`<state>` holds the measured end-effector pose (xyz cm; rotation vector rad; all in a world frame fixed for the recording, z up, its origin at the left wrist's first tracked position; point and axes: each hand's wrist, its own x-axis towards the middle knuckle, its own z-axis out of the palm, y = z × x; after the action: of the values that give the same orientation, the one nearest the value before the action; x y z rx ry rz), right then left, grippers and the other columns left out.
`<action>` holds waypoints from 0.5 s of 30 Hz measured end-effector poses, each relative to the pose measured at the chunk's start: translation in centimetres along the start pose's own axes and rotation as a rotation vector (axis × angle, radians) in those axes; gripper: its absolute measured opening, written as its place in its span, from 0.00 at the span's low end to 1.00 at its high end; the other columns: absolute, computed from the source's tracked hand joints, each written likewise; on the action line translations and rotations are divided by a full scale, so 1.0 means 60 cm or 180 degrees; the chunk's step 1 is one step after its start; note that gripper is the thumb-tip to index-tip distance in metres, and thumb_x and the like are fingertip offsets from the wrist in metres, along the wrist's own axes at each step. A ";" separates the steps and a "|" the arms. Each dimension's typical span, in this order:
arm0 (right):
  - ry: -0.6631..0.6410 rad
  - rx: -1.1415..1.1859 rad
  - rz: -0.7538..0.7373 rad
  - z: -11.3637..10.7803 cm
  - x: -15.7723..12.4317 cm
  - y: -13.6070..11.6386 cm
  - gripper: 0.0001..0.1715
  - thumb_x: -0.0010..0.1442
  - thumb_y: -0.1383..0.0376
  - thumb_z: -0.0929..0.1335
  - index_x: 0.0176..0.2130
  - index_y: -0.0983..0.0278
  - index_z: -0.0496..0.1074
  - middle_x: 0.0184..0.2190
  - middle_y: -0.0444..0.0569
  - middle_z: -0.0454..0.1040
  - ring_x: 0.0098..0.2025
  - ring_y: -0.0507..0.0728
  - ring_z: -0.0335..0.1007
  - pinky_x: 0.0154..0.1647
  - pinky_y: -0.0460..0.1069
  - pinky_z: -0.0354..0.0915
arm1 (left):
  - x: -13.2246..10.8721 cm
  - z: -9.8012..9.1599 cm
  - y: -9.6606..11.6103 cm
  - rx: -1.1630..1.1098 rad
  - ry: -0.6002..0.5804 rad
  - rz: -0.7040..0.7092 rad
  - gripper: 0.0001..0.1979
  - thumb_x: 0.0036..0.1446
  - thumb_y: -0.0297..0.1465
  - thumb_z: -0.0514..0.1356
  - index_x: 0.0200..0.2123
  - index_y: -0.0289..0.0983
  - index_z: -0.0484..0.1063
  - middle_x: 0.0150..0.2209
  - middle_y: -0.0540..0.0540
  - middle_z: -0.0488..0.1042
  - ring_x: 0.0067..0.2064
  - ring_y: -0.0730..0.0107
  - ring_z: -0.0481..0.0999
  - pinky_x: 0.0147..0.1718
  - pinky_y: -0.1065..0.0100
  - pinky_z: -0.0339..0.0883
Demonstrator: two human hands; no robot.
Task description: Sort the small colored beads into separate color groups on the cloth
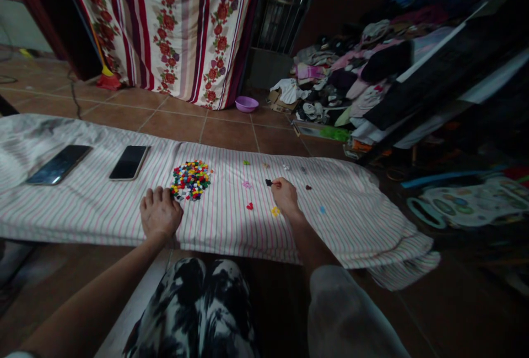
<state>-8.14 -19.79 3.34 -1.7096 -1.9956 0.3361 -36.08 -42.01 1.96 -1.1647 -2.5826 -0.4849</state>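
Note:
My left hand (161,212) lies flat on the striped cloth with its fingers stretched out, at the lower left edge of a pile of small multicoloured pieces (191,180). Over on the right, my right hand (285,195) is closed in a pinch beside a small black cluster (268,182); what its fingertips hold, if anything, is too small to make out. Around it lie little single-colour groups: red pieces (249,206), yellow pieces (275,211), pink pieces (247,184), green pieces (247,162), white pieces (286,167), dark brown pieces (308,187) and blue pieces (322,210).
Two phones, one larger (60,165) and one smaller (129,162), rest on the cloth (223,231) at the left. Beyond it, a purple basin (247,104) stands on the tiled floor near a floral curtain (165,33). Heaped clothes (351,66) fill the back right.

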 end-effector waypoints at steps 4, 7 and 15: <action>-0.0196 -0.0050 -0.0081 -0.002 0.000 -0.002 0.10 0.55 0.70 0.64 0.34 0.63 0.75 0.34 0.49 0.78 0.38 0.55 0.72 0.42 0.47 0.63 | 0.001 -0.002 0.001 0.0012 -0.0033 -0.0009 0.21 0.60 0.32 0.47 0.52 0.32 0.69 0.57 0.35 0.69 0.64 0.46 0.60 0.60 0.50 0.54; -0.0220 -0.0007 -0.0150 -0.007 0.000 -0.003 0.10 0.54 0.70 0.64 0.35 0.64 0.75 0.35 0.50 0.77 0.40 0.56 0.71 0.43 0.48 0.63 | 0.001 -0.005 0.003 -0.0012 -0.0055 -0.0035 0.21 0.60 0.32 0.48 0.52 0.32 0.69 0.57 0.35 0.69 0.63 0.45 0.60 0.60 0.49 0.54; 0.0051 0.0330 -0.0653 -0.011 -0.023 -0.073 0.12 0.54 0.70 0.64 0.36 0.63 0.76 0.36 0.51 0.75 0.38 0.57 0.70 0.45 0.49 0.64 | 0.003 -0.008 0.004 -0.0123 -0.0128 -0.0090 0.21 0.59 0.31 0.48 0.53 0.31 0.69 0.58 0.35 0.68 0.64 0.42 0.60 0.61 0.48 0.53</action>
<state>-11.42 -22.05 5.75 -1.4260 -2.0820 0.3465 -35.94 -41.91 2.48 -1.1632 -2.6384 -0.5252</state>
